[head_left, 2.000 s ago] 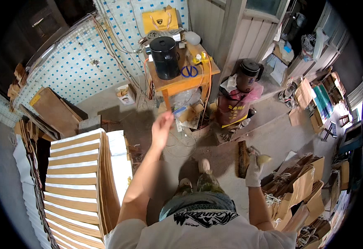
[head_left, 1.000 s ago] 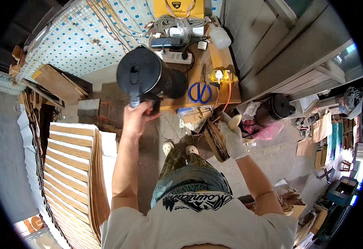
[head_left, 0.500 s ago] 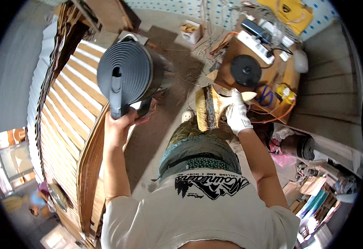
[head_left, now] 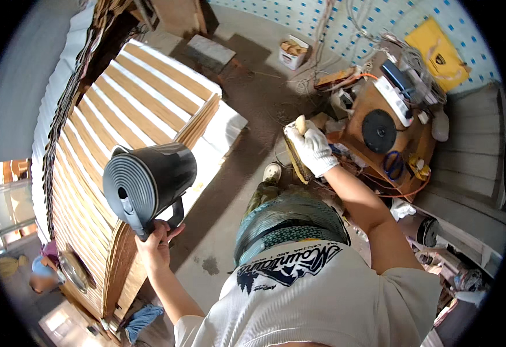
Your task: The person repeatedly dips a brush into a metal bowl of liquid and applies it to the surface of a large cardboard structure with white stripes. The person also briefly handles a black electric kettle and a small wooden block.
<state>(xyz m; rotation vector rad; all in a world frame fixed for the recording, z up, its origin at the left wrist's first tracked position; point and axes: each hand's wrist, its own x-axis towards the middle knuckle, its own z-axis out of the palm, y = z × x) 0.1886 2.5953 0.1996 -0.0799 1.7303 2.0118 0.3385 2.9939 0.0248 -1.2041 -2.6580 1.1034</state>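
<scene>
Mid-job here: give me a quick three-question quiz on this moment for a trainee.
1. True or false: the left hand holds the black jug by its handle.
2. The right hand wears: A) nothing B) a white glove C) a black mitten.
3. Which thing lies on the small orange table next to the blue scissors?

Key: 1 true. 2 B. 3 a round black lid.

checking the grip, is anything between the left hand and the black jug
Nothing visible: the left hand is closed around the handle of the black jug, held up in the air. The gloved right hand holds a brush apart from it.
</scene>
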